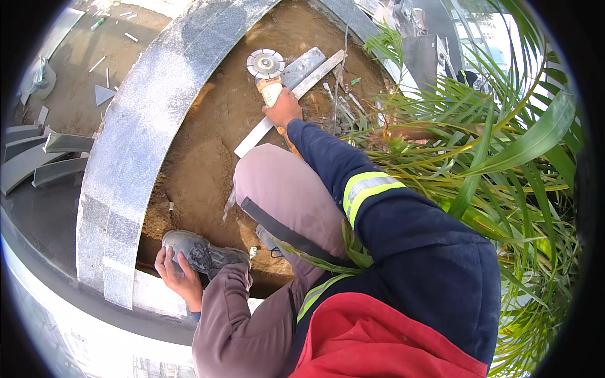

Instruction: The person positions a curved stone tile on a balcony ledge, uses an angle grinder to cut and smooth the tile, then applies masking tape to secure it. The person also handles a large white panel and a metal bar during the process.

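An angle grinder (271, 92) is in my right hand (285, 109), whose fingers wrap round its body. Its round segmented cutting disc (257, 67) faces up at the far end, over the brown soil. Beside the tool lie a long pale stone strip (254, 137) and a short grey slab (305, 65). My left hand (179, 277) is at the lower left with its fingers apart and nothing seen in them. It is next to the toe of my grey shoe (181, 242); whether they touch, I cannot tell.
A curved grey stone border (148, 104) edges the soil bed on the left. Curved stone offcuts (60, 167) are piled beyond it. Long green palm leaves (498, 170) crowd the right side. A thin cable (344, 53) runs across the soil near the stone strip.
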The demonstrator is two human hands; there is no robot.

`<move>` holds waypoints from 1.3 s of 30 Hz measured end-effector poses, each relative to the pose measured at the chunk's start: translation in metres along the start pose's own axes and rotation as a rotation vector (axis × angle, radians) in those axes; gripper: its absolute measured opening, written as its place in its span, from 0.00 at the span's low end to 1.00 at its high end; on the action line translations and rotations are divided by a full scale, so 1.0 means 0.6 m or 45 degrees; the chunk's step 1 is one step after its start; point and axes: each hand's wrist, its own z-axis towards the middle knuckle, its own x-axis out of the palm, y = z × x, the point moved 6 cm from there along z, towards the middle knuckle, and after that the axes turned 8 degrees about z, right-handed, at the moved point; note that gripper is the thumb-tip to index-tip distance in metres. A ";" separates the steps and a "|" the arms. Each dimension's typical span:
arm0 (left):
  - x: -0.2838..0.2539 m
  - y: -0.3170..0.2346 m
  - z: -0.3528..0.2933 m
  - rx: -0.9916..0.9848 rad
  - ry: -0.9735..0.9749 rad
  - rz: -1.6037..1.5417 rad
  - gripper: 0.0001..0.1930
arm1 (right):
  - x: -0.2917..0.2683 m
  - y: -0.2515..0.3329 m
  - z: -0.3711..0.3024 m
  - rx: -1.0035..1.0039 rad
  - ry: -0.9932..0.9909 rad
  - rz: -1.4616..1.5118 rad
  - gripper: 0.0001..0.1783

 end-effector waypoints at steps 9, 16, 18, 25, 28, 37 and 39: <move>0.005 -0.003 0.004 -0.004 0.014 0.111 0.12 | 0.004 0.006 0.005 -0.064 -0.035 0.054 0.42; -0.005 -0.013 0.019 0.059 0.035 0.144 0.13 | 0.000 0.015 0.020 -0.050 -0.027 -0.010 0.45; -0.024 -0.028 0.037 0.113 0.092 0.111 0.13 | -0.014 0.006 0.014 -0.078 0.026 0.029 0.50; -0.216 -0.106 0.131 -0.022 0.100 0.018 0.14 | -0.169 0.121 -0.151 -0.375 0.292 -0.160 0.53; -0.305 -0.099 0.091 -0.454 0.133 -0.152 0.17 | -0.323 0.184 -0.193 -0.519 0.297 -0.220 0.47; -0.553 -0.155 -0.022 -0.771 0.595 0.052 0.19 | -0.937 0.228 -0.178 -0.192 0.109 -0.924 0.43; -0.559 -0.162 0.008 -0.782 0.656 -0.011 0.18 | -1.046 0.162 -0.186 0.132 0.435 -1.097 0.49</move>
